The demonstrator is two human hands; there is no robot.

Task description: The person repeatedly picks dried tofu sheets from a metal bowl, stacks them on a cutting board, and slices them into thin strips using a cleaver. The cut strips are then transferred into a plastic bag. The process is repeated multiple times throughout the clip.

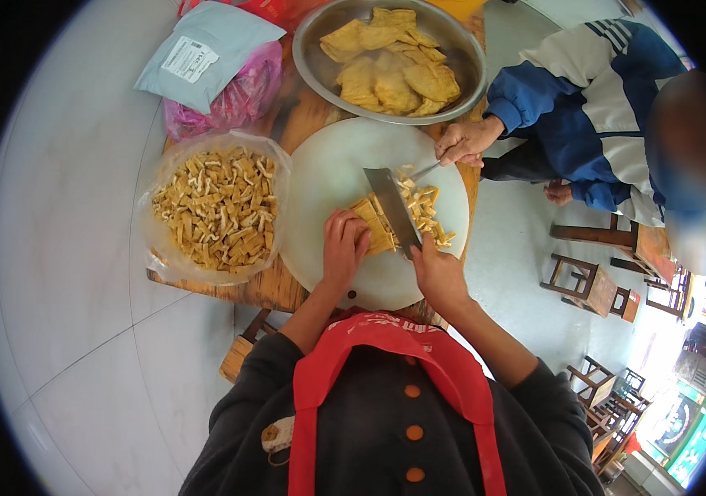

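Note:
My right hand (440, 278) is wrapped round the handle of a cleaver (394, 207), its broad blade slanting away to the far left. The blade stands at the right edge of a stack of golden sheets, which look like fried tofu (380, 227). With fingers curled, my left hand (344, 245) holds that stack down from its left side. Cut strips (427, 215) lie in a heap right of the blade. All this rests on a round, pale cutting board (316, 178).
A co-worker's hand (467, 140) holds a thin metal utensil at the board's right edge. Beyond stands a steel bowl (307, 62) of whole golden sheets. At left are a plastic bag (153, 248) of cut strips, a pink bag (245, 95) and a grey-blue parcel (229, 41). Wooden stools (588, 285) stand right.

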